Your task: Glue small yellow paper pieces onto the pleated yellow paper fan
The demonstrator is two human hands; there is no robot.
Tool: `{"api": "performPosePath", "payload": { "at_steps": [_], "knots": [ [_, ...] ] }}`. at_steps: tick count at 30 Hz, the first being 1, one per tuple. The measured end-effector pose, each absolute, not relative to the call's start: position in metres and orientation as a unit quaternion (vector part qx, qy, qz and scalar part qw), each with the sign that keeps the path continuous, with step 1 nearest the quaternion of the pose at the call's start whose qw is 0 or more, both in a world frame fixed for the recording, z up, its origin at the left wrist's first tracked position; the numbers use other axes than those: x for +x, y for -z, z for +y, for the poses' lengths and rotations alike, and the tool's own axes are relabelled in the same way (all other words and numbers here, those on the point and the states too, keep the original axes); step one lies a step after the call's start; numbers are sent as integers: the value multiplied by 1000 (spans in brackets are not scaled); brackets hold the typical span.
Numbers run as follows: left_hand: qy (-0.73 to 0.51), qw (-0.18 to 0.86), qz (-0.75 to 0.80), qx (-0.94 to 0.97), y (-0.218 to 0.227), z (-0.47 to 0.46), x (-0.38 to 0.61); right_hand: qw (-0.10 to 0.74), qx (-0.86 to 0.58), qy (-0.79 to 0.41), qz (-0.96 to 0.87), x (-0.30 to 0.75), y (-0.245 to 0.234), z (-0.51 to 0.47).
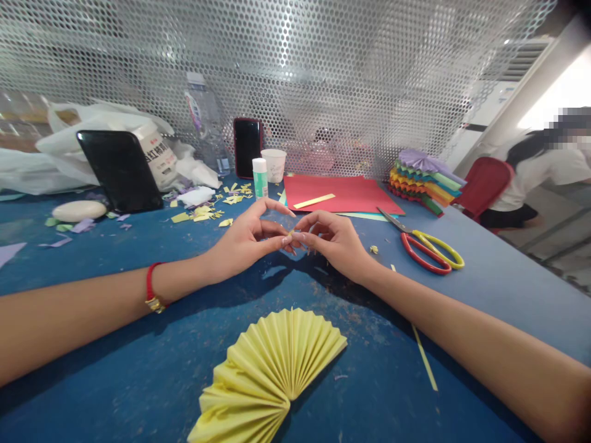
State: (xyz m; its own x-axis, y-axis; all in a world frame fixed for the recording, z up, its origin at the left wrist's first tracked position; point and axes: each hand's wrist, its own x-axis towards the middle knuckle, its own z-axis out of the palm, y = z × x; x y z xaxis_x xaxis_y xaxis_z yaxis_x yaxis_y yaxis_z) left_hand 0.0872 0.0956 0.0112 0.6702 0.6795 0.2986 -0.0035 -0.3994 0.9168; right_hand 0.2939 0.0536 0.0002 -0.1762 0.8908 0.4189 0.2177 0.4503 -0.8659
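My left hand [249, 237] and my right hand [332, 241] meet above the middle of the blue table, their fingertips pinched together. Between the fingertips shows a tiny bit of yellow paper [290, 233], mostly hidden by the fingers. Closer to me lies a pleated yellow paper fan [272, 369], spread out on the table and touched by neither hand. A small crumpled yellow scrap [373, 249] rests just right of my right hand. Under my right forearm runs a thin yellow paper strip [423, 357], partly covered by the arm.
Scissors [410, 237] with red and yellow handles lie at right, by red paper sheets [341, 192] bearing a yellow strip. Behind stand a glue stick [260, 179], a paper cup [276, 165] and two phones. Coloured folded fans [420, 178] are stacked at right. A person sits beyond.
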Motion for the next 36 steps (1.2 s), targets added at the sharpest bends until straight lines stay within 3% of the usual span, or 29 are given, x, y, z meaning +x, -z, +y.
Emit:
{"api": "performPosePath", "payload": {
  "at_steps": [8, 16, 29, 36],
  "knots": [
    [-365, 479, 227, 765, -8, 95, 86, 513, -403, -295, -698, 295, 3, 57],
    [-372, 374, 245, 814, -7, 96, 84, 504, -411, -269, -710, 295, 2, 55],
    [-368, 376, 241, 816, -4, 98, 85, 512, -414, -226, -718, 293, 0, 53],
    [-358, 444, 231, 788, -8, 97, 87, 508, -400, -168, -744, 292, -1, 49]
  ]
}}
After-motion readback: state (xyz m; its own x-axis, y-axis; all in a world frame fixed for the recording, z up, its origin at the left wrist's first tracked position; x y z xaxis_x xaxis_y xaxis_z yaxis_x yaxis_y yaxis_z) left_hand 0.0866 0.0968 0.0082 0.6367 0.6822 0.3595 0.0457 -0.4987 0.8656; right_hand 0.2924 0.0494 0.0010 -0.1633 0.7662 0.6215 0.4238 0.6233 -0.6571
